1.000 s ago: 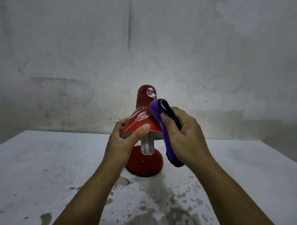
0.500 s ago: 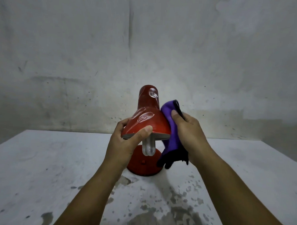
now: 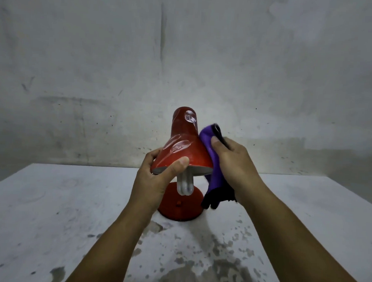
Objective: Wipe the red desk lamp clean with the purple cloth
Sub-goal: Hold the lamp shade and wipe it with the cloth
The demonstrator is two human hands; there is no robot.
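Red painted metal, or perhaps hard plastic, makes the shade (image 3: 180,153) of the lamp (image 3: 181,162), which stands on its round base (image 3: 179,206) in the middle of the grey table (image 3: 50,209), in front of the wall (image 3: 184,55). The shade looks smooth and glossy, with pale smears on its upper side, so I judge it a little slippery under bare skin and easy for a cloth to slide on.

The left hand (image 3: 155,182) is closed on the lower rim of the shade, thumb on the front and the other fingers around the left side. This seems a good place to hold, because the rim is stiff and gives the fingers an edge. The white bulb (image 3: 185,184) hangs just under that thumb; it is glass and probably fragile, so the grip should stay on the rim and not slip down.

The right hand (image 3: 237,166) is clasped around the purple cloth (image 3: 211,163), which has a dark border, and presses it flat against the right side of the shade. The cloth is soft and folds easily; its loose end hangs down near the base.

The whole lamp appears light, so strong rubbing could tip or turn it. The neck is hidden behind the shade, and I cannot tell how firm the joint is.
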